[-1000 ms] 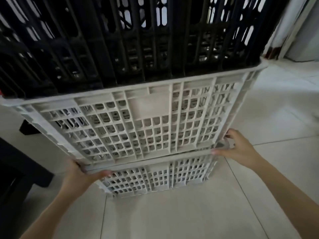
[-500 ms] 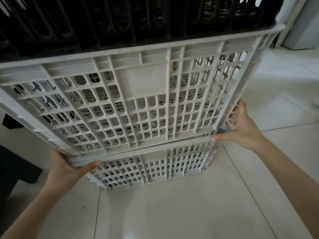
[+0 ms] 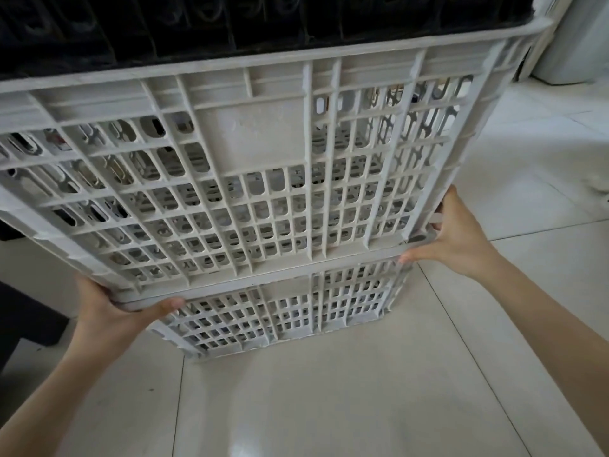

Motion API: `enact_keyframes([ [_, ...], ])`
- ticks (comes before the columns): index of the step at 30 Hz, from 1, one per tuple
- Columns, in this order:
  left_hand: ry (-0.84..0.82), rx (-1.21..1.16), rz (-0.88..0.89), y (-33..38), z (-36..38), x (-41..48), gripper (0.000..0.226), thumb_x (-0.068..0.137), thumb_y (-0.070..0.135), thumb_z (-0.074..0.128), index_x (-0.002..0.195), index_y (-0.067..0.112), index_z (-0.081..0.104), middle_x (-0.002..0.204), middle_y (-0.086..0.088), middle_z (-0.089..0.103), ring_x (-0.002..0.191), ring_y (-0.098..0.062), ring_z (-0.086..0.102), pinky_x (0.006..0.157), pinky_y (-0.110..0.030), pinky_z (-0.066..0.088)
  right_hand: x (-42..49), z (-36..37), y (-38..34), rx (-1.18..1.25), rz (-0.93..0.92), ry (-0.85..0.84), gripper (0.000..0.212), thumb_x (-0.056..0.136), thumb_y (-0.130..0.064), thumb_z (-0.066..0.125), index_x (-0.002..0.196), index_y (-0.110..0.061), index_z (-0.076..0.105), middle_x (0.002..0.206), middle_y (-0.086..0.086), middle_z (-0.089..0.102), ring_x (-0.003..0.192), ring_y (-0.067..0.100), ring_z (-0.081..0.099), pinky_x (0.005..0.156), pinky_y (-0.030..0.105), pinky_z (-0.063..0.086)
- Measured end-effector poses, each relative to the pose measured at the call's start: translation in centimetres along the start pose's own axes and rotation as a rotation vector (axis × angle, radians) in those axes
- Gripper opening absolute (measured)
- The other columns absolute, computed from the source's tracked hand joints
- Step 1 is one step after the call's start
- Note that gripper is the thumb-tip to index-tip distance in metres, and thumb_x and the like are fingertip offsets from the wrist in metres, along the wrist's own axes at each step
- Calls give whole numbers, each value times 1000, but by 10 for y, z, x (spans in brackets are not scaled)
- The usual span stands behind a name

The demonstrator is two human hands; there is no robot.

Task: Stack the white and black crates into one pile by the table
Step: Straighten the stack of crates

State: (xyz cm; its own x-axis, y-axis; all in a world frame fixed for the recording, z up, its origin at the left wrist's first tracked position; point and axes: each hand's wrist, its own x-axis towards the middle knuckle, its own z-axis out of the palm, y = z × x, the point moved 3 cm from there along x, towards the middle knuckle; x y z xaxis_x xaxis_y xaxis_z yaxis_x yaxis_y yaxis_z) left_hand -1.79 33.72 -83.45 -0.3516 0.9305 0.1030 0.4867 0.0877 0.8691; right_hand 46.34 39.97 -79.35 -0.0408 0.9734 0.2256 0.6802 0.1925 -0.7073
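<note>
Crate pile on tiled floor, both hands at lower seam.
Black crate [image 3: 230,24] sits in upper white crate [image 3: 250,166], on lower white crate [image 3: 283,311]; contents unclear. Pale floor tiles [image 3: 329,407]. Left hand [image 3: 115,311] and right hand [image 3: 458,239]: fingers wrapped around the upper white crate's bottom corners.

left hand [image 3: 108,311]: bare, no glove | right hand [image 3: 456,235]: bare | forearms: sleeveless
</note>
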Motion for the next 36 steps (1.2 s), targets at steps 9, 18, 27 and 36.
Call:
enact_keyframes([
  [9, 29, -1, 17, -4, -2, 2, 99, 35, 42, 89, 115, 27, 33, 97, 18, 53, 101, -11, 56, 79, -23, 45, -12, 4, 2, 20, 4, 102, 92, 39, -21, 96, 110, -26, 37, 102, -18, 52, 100, 8, 51, 79, 26, 42],
  [18, 124, 30, 2, -3, -1, -9, 111, 30, 51, 88, 125, 23, 37, 109, 9, 52, 102, -13, 53, 82, -29, 44, -13, 1, 0, 9, 5, 69, 96, 43, -22, 96, 121, -17, 40, 115, -6, 55, 106, 11, 50, 87, 30, 42],
  [27, 120, 6, -31, -8, 1, -23, 101, 37, 44, 89, 120, 24, 35, 99, 15, 52, 89, -5, 55, 77, -25, 45, -20, 5, 1, 27, 25, 40, 96, 47, -18, 95, 126, -21, 40, 117, -8, 53, 106, 7, 49, 87, 29, 41],
  [36, -145, -36, -163, 9, -14, -15, 101, 19, 49, 93, 94, -9, 57, 80, -8, 68, 83, -19, 68, 73, -28, 57, -25, 6, -11, 142, 106, -166, 106, 53, -27, 93, 137, -26, 28, 126, -14, 43, 124, 11, 43, 101, 25, 40],
])
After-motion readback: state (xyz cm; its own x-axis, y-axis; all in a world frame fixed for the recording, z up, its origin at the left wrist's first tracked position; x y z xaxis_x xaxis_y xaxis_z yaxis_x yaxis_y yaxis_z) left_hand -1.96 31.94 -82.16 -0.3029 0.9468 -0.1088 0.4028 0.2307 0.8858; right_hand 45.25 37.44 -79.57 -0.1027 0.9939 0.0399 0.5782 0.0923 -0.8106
